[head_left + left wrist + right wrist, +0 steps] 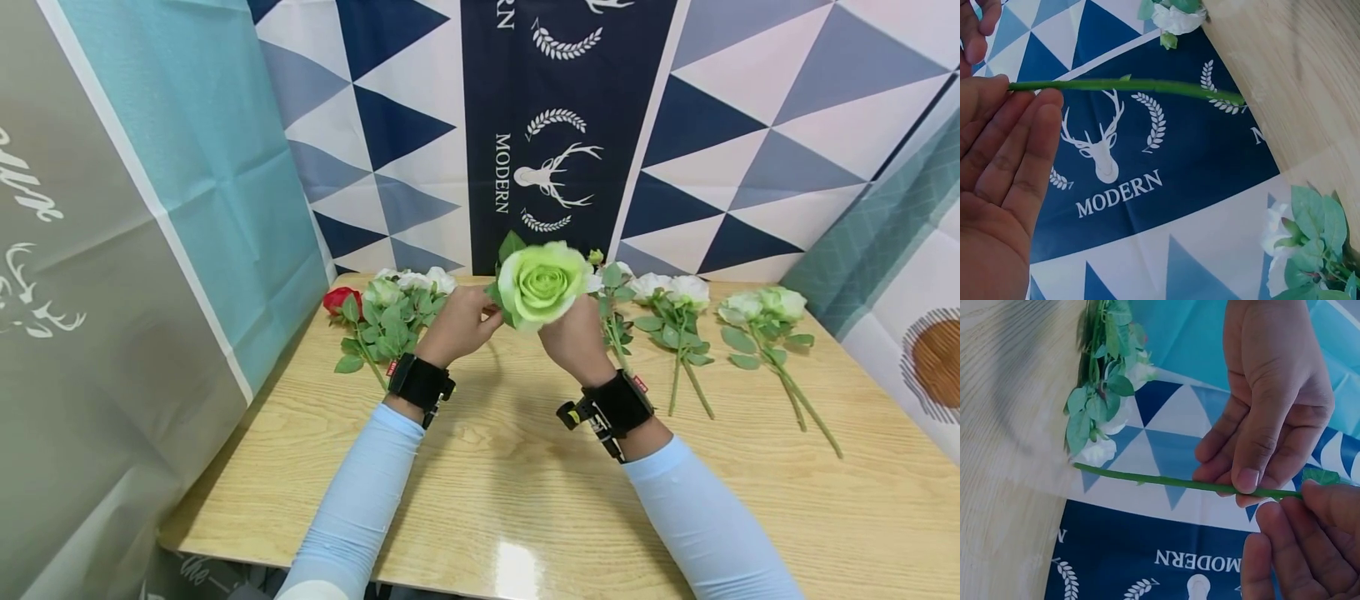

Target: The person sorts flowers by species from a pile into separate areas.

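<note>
A green rose (pixel 545 283) is held up above the table, its bloom turned toward the head camera. My left hand (pixel 461 321) pinches its bare green stem (pixel 1147 85) between thumb and fingertips. Closer to a leaf (pixel 1320 476), my right hand (pixel 1310 544) also pinches the stem, with thumb and index finger; its other fingers are loosely bent. In the head view the bloom partly covers my right hand (pixel 577 337). The stem's lower end points down toward the tabletop.
On the wooden table (pixel 480 500), a red rose (pixel 342 303) and pale flowers (pixel 408 283) lie at the back left. White flowers (pixel 671 289) and pale green ones (pixel 765 305) lie at the right, stems toward me. A patterned cloth (pixel 405 142) hangs behind.
</note>
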Demonstrator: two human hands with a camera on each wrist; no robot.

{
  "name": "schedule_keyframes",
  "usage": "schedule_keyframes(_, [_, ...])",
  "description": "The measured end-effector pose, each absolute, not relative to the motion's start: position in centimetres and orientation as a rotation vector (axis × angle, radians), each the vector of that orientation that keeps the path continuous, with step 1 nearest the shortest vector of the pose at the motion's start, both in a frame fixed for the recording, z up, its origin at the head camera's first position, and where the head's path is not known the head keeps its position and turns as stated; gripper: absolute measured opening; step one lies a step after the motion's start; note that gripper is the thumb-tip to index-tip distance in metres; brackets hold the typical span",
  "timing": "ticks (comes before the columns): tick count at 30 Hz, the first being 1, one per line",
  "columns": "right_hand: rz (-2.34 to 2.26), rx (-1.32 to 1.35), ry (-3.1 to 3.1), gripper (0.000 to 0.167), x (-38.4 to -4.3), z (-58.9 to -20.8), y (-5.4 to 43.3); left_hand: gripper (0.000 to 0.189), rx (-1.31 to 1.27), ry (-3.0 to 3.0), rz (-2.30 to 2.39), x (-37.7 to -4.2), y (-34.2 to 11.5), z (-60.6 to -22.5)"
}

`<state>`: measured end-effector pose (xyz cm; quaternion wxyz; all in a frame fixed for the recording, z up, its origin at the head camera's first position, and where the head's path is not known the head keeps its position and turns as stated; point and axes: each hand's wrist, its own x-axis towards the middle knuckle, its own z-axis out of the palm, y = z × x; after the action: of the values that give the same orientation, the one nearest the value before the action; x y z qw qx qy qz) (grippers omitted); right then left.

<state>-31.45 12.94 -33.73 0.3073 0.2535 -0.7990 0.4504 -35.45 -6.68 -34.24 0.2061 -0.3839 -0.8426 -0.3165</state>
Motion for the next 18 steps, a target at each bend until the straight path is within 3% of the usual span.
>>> schedule_keyframes(6, [1.293,0.584,-2.181,0.016,-31.21,-33.09,12.88,0.018,-1.145,-2.317,-0.925,-35.17,-6.40,-33.87])
schedule_keyframes(18, [1.295,0.611,-2.093,0.014,-31.29,-33.12,13.20,0.019,-1.203,-2.337,-1.027,-34.73,-5.98,-33.55])
